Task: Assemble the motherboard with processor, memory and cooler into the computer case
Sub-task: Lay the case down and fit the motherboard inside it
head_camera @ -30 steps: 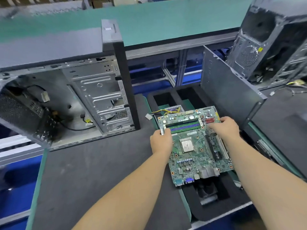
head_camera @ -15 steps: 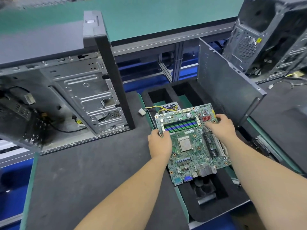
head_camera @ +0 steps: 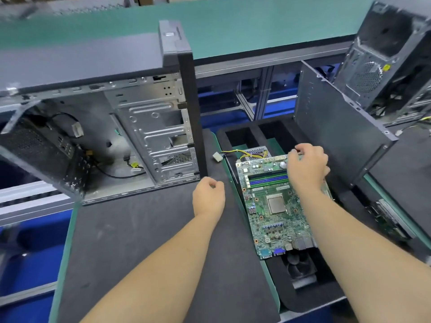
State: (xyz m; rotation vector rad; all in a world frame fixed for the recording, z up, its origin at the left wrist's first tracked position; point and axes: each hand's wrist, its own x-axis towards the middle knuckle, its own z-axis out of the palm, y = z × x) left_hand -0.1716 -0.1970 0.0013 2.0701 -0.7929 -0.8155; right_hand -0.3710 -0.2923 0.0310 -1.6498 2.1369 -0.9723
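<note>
**Board in the tray, case open to the left**

Leftmost, on the dark bench mat [head_camera: 144, 241]: open computer case [head_camera: 112, 136], lying on its side, bare metal bay facing up and toward the viewer, loose cables inside. Next across: left hand [head_camera: 208, 197], hovering over the mat just left of the board, fingers loosely curled, holding nothing. Then the motherboard [head_camera: 277, 206], resting on the black foam tray [head_camera: 310, 297], long axis running away from the viewer, rear ports at the near end, memory slots [head_camera: 268, 179] at the far end, processor socket [head_camera: 276, 204] mid-board. Over the far right corner: right hand [head_camera: 306, 166], fingers bent down onto the board; true grip or mere touch, cannot tell. Right hand plainly nearer the board; case well off to the left, so a leftward carry across the mat likely ahead.

Against half a second back: left hand off the board's left edge, both hands gripping then; right hand shifted inward along the far edge; board lying flatter in the tray.
</note>
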